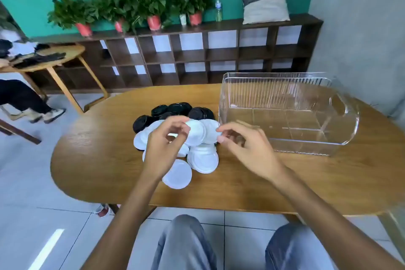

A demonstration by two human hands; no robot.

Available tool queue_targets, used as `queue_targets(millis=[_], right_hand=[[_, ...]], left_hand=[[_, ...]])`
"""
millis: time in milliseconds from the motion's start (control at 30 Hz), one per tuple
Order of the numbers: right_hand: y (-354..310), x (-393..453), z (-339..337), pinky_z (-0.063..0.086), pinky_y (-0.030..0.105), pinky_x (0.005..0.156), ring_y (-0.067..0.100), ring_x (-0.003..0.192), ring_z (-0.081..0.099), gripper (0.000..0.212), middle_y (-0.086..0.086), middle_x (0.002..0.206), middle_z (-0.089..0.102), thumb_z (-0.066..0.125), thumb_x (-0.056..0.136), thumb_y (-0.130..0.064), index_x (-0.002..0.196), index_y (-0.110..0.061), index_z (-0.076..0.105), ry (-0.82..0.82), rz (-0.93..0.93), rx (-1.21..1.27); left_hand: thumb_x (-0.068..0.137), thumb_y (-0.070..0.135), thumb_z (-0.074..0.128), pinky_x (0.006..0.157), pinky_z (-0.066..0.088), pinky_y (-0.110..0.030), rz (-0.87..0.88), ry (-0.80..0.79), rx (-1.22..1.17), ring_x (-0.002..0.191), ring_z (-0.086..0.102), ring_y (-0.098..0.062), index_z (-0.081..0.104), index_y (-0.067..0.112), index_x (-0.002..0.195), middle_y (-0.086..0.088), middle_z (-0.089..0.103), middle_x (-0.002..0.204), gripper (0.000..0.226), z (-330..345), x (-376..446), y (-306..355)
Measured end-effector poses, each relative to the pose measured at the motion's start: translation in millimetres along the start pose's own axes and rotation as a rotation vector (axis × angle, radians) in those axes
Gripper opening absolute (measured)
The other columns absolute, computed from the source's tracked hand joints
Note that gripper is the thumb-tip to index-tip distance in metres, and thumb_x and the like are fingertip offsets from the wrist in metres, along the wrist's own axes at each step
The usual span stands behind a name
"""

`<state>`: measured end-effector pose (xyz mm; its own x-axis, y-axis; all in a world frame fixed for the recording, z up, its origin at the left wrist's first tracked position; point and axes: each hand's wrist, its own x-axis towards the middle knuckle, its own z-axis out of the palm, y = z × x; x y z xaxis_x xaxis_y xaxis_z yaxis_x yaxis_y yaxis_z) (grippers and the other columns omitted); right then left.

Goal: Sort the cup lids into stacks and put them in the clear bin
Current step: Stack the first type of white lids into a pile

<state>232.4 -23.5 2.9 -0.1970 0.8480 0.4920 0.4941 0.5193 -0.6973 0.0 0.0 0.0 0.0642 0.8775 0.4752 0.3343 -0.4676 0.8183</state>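
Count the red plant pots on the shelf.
4, in a row along the shelf top: far left, second, third, rightmost. Leaves may hide more.

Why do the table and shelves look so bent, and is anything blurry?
Head view: the wide-angle lens bows the table edge and the shelves; both hands, left and right, look slightly smeared, likely by motion; soft glare streaks the clear bin walls; lighting is even, shadows faint.

Potted plants [131, 4], a bottle [218, 8] and a cushion [265, 1] top the shelf [197, 55].
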Motion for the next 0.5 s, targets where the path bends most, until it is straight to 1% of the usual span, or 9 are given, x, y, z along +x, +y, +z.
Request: queue_targets(millis=[67,133,200,233,300,367,400,433,500], right_hand=[[1.5,-32.2,8.6,0.040,0.012,0.070,0.013,0.076,0.057,0.014,-0.002,0.090,0.064,0.072,0.091,-0.017,0.105,-0.016,0.073,-0.082,0.111,-0.016],[16.8,-60.7,18.9,0.042,0.016,0.073,0.013,0.075,0.058,0.012,-0.003,0.090,0.065,0.073,0.090,-0.016,0.103,-0.016,0.074,-0.111,0.193,-0.082],[28.3,-72.2,23.5,0.043,0.018,0.076,0.007,0.077,0.059,0.011,-0.004,0.092,0.065,0.074,0.090,-0.014,0.100,-0.016,0.073,-0.070,0.268,-0.086],[32.3,-73.2,24.9,0.043,0.014,0.076,0.004,0.079,0.059,0.012,-0.003,0.094,0.065,0.074,0.089,-0.013,0.101,-0.015,0.073,-0.059,0.274,-0.078],[41.5,-75.4,30.9,0.042,0.008,0.080,0.005,0.086,0.061,0.016,-0.002,0.098,0.064,0.073,0.090,-0.015,0.106,-0.014,0.073,-0.078,0.284,-0.086],[49.7,-76.9,36.6,0.046,0.014,0.087,0.008,0.097,0.063,0.019,-0.002,0.105,0.063,0.072,0.092,-0.020,0.111,-0.015,0.072,-0.113,0.298,-0.104],[54.8,-77.4,38.5,0.046,0.016,0.089,0.005,0.099,0.062,0.020,-0.004,0.106,0.063,0.071,0.092,-0.021,0.111,-0.017,0.071,-0.116,0.294,-0.104],[59.1,-78.0,39.8,0.046,0.016,0.089,-0.001,0.100,0.061,0.020,-0.006,0.106,0.063,0.071,0.092,-0.023,0.111,-0.018,0.071,-0.105,0.288,-0.090],[63.1,-79.4,39.7,0.044,0.014,0.086,-0.007,0.099,0.059,0.019,-0.012,0.106,0.061,0.071,0.092,-0.025,0.111,-0.023,0.071,-0.089,0.282,-0.057]], left_hand=[[0.094,0.001,0.068,0.075,0.048,-0.020,-0.078,0.016,0.118,0.092,0.064,0.000,0.066,0.032,0.112,0.012,0.071,0.099,0.036,-4.5,-35.9,-7.3],[0.092,0.001,0.070,0.084,0.048,-0.027,-0.117,0.008,0.218,0.102,0.061,-0.001,0.063,0.032,0.116,0.009,0.067,0.114,0.040,-4.7,-74.1,-23.9],[0.089,0.003,0.074,0.100,0.047,-0.037,-0.109,0.001,0.327,0.116,0.056,-0.013,0.064,0.027,0.122,0.004,0.062,0.125,0.042,-3.6,-92.5,-39.7],[0.085,0.005,0.078,0.104,0.045,-0.039,-0.072,0.006,0.414,0.121,0.055,-0.020,0.065,0.022,0.125,0.001,0.061,0.128,0.045,-2.8,-95.9,-47.0],[0.080,0.015,0.084,0.106,0.039,-0.038,-0.021,0.018,0.555,0.126,0.054,-0.028,0.066,0.016,0.129,-0.003,0.059,0.134,0.051,0.5,-100.0,-57.8],[0.081,0.029,0.078,0.106,0.037,-0.036,-0.002,0.067,0.547,0.130,0.050,-0.024,0.065,0.017,0.130,-0.003,0.055,0.138,0.052,2.3,-99.0,-62.2],[0.081,0.035,0.072,0.107,0.037,-0.036,0.011,0.096,0.529,0.133,0.048,-0.022,0.064,0.018,0.131,-0.001,0.053,0.141,0.053,2.9,-97.5,-66.0],[0.081,0.039,0.068,0.108,0.037,-0.035,0.016,0.113,0.512,0.135,0.046,-0.019,0.063,0.019,0.132,0.001,0.051,0.143,0.055,1.9,-96.3,-70.0],[0.080,0.044,0.066,0.111,0.036,-0.037,-0.003,0.129,0.506,0.138,0.044,-0.019,0.058,0.022,0.137,0.004,0.048,0.147,0.062,-1.9,-97.0,-74.8]])
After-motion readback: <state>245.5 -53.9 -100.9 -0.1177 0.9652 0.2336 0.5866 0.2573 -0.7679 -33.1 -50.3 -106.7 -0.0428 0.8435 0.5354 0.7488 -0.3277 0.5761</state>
